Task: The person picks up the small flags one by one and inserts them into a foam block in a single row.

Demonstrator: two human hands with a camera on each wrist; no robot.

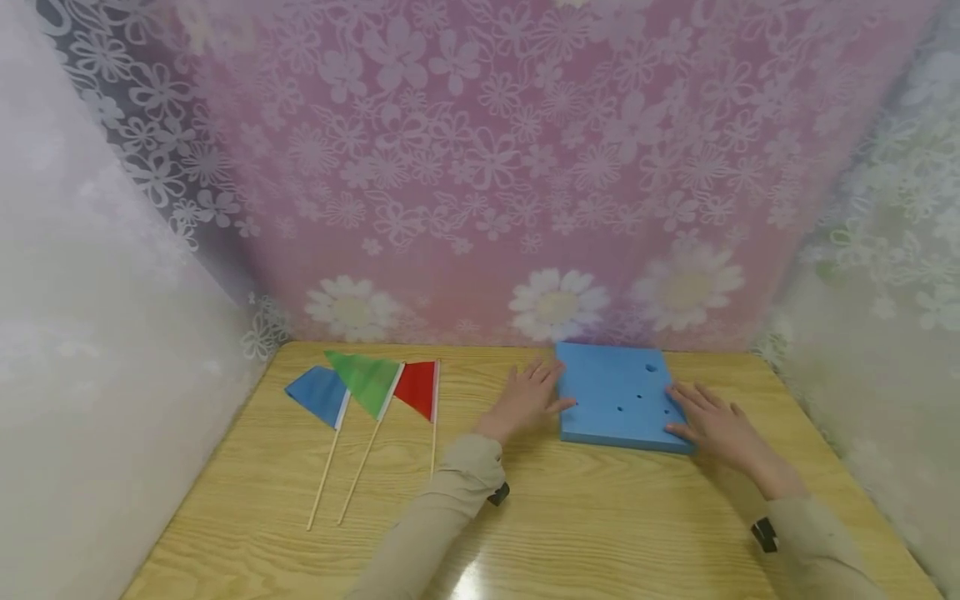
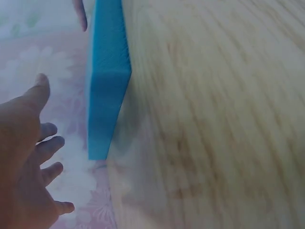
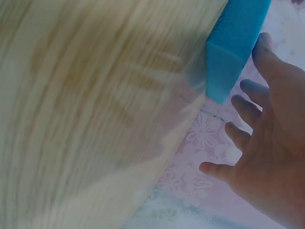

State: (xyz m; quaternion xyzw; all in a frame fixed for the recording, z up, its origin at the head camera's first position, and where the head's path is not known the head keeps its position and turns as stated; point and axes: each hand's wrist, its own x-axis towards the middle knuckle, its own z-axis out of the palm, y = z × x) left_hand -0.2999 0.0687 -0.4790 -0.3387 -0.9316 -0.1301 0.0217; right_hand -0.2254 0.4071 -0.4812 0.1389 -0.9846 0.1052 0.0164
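A blue foam block [image 1: 600,383] with several small holes in its top lies flat toward the back right of the table. My left hand [image 1: 527,396] is at the block's left edge, fingers spread and fairly straight. In the left wrist view a gap shows between that hand [image 2: 28,157] and the block's side [image 2: 102,109]. On the opposite side, my right hand [image 1: 716,425] is spread over the right edge, its fingertips at the rim. The right wrist view has the thumb of this hand [image 3: 271,129] against the block's upper edge [image 3: 231,57].
Three small flags on thin wooden sticks lie to the left: a blue flag [image 1: 321,396], a green flag [image 1: 367,379] and a red flag [image 1: 420,387]. The wood-grain table [image 1: 600,525] meets a pink floral curtain [image 1: 465,292] behind, with pale floral sheets at both sides.
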